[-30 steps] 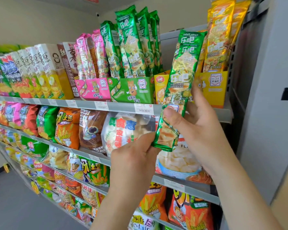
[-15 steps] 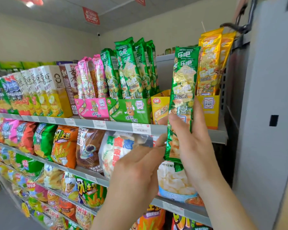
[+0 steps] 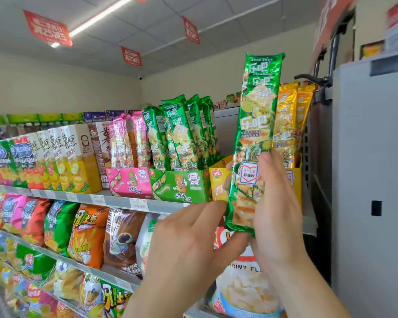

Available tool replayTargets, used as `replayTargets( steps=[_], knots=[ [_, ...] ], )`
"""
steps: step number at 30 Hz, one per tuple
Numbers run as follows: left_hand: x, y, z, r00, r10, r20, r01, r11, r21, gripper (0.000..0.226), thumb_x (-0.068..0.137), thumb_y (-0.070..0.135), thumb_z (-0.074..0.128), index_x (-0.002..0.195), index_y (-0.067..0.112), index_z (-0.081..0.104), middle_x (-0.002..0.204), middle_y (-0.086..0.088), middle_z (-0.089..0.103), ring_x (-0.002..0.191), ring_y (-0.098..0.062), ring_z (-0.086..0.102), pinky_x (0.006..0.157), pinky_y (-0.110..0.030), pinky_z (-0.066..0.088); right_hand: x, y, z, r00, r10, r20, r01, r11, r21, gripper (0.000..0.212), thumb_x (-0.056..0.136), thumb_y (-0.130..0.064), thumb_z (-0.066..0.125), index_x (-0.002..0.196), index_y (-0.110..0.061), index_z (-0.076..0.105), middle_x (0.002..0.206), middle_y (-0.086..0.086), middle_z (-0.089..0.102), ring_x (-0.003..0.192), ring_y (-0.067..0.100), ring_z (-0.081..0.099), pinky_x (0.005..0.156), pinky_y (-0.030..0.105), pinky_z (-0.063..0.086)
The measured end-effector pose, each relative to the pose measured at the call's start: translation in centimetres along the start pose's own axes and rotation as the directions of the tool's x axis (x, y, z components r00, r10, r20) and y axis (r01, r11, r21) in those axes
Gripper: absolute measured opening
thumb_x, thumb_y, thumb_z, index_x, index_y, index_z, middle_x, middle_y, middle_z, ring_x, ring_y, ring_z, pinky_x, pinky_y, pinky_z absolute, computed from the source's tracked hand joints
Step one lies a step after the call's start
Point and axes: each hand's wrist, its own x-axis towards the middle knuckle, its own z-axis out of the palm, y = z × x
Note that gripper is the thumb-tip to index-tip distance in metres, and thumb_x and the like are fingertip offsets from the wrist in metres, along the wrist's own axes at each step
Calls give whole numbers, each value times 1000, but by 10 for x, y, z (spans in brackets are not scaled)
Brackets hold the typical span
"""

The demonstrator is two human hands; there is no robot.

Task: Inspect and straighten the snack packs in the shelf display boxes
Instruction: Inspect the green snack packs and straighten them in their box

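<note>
Holding the green snack pack (image 3: 255,143) upright in front of the yellow display box (image 3: 218,180), I am at the inspecting step; my right hand (image 3: 278,214) grips its lower half, thumb across the front; my left hand (image 3: 193,244) lies spread, fingertips (image 3: 214,210) touching the pack's bottom-left edge; the pack sits in no box; next, I judge, it wants carrying left and sliding down, straight, among its fellows in the green display box (image 3: 182,184).
</note>
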Motion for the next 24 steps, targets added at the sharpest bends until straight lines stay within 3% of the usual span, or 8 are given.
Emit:
replayTargets(
  steps=[4, 7, 10, 15, 17, 19, 21, 24],
  knots=[
    [11, -14, 2, 997, 75, -5, -74, 995, 68, 30, 81, 32, 54, 62, 9, 58, 53, 2, 50, 48, -19, 42, 39, -29, 32, 15, -2, 2, 989, -75, 129, 82, 996, -46, 25, 94, -36, 51, 109, -49, 65, 108, -25, 69, 105, -4, 64, 82, 17, 52],
    [19, -26, 5, 994, 111, -2, -110, 988, 105, 28, 80, 19, 52, 54, 9, 51, 46, -2, 43, 40, -24, 38, 37, -23, 27, 36, -14, 5, 987, -99, 126, 118, 981, -151, 25, 92, -35, 54, 115, -28, 61, 103, -3, 70, 100, 12, 66, 82, 35, 54],
    [24, -37, 9, 985, 163, 57, -170, 973, 159, 17, 70, 8, 53, 53, 11, 50, 45, -1, 41, 39, -23, 36, 37, -23, 27, 65, -34, 10, 976, -213, 48, 218, 941, -257, 29, 88, -46, 58, 111, -29, 58, 97, -5, 68, 98, 21, 68, 90, 52, 52],
    [35, -48, 11, 966, 171, 192, -206, 961, 184, 27, 46, 1, 74, 54, 13, 51, 45, 0, 45, 39, -22, 42, 37, -20, 28, 111, -65, 14, 950, -273, 153, 313, 825, -470, 29, 83, -37, 62, 107, -21, 58, 95, -4, 69, 87, 14, 66, 85, 46, 54],
    [43, -50, 6, 954, 182, 239, -231, 953, 194, 27, 51, 2, 81, 65, 13, 61, 52, 2, 53, 47, -23, 51, 38, -22, 35, 122, -72, 16, 926, -321, 196, 376, 759, -532, 30, 86, -31, 63, 112, -20, 51, 95, -4, 68, 87, 17, 67, 84, 46, 55],
    [56, -54, -3, 948, 210, 240, -263, 940, 217, 30, 64, 6, 76, 93, 14, 72, 66, 4, 64, 62, -24, 60, 45, -26, 43, 130, -78, 21, 880, -442, 173, 456, 684, -569, 35, 89, -24, 62, 120, -16, 46, 94, -7, 63, 83, 13, 64, 77, 35, 56],
    [73, -57, -14, 962, 223, 156, -252, 947, 201, 38, 76, 9, 63, 113, 13, 70, 83, 4, 71, 77, -23, 63, 55, -29, 50, 140, -81, 27, 825, -550, 130, 508, 621, -597, 38, 90, -19, 61, 124, -11, 44, 93, -12, 60, 79, 1, 61, 68, 19, 51],
    [109, -66, -27, 982, 179, -56, -174, 981, 87, 35, 83, 12, 55, 115, 13, 69, 105, -1, 71, 97, -24, 62, 77, -34, 52, 155, -81, 37, 771, -630, 88, 524, 550, -650, 34, 90, -17, 62, 120, -11, 46, 86, -21, 49, 75, -13, 51, 66, 6, 39]
  ],
)
